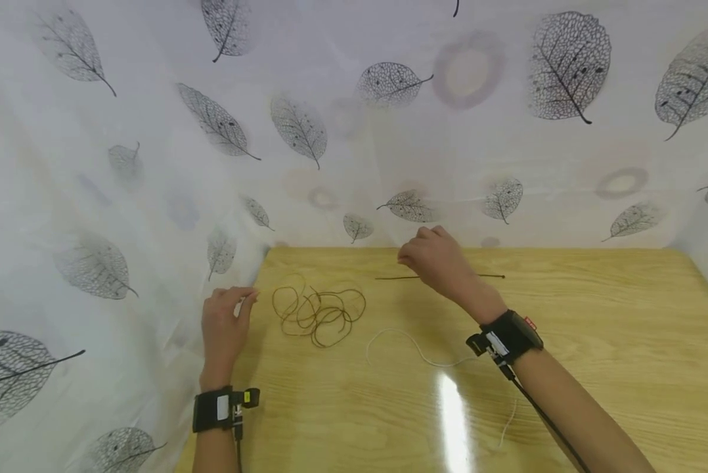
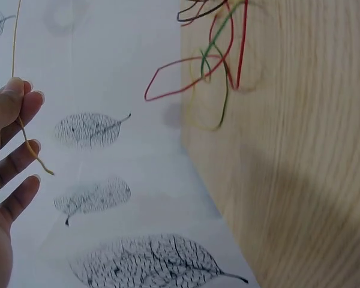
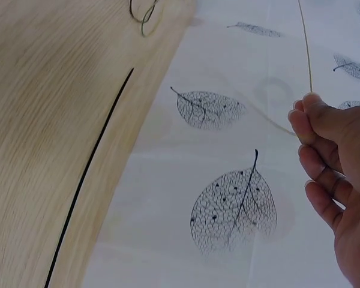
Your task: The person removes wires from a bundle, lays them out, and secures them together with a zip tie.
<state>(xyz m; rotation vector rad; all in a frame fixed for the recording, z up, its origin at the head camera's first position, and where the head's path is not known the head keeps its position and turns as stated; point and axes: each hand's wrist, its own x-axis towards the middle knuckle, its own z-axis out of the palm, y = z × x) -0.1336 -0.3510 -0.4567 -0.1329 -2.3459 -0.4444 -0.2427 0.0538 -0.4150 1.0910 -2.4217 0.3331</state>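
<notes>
Yellow thin cord [image 2: 15, 45]: between your left thumb and forefinger, running up from the pinch, with a short loose end hanging below it.
Your left hand [image 1: 222, 323]: nearly closed at thumb and forefinger on that cord, the other fingers loosely bent and apart; it is just left of the tangle.
Your right hand [image 1: 439, 263]: thumb and forefinger pinched on a thin tan-yellow strand [image 3: 307, 51], other fingers curled in beneath; you cannot tell whether this is the same cord.
Tangle of red, green and dark cords [image 2: 242, 48]: loose loops on the table, between your hands but nearer the left.
Black slender straight strip [image 3: 78, 192]: flat near the far edge, partly hidden by your right hand in the head view.
White thin cord [image 1: 410, 337]: lying in a wavy curve nearer you than the strip, reaching your right forearm.
Wood-grain table [image 1: 330, 407]: light yellow-brown, with a bright glare streak.
White sheet with dark leaf prints [image 1: 153, 217]: upright along your left and beyond the table.
</notes>
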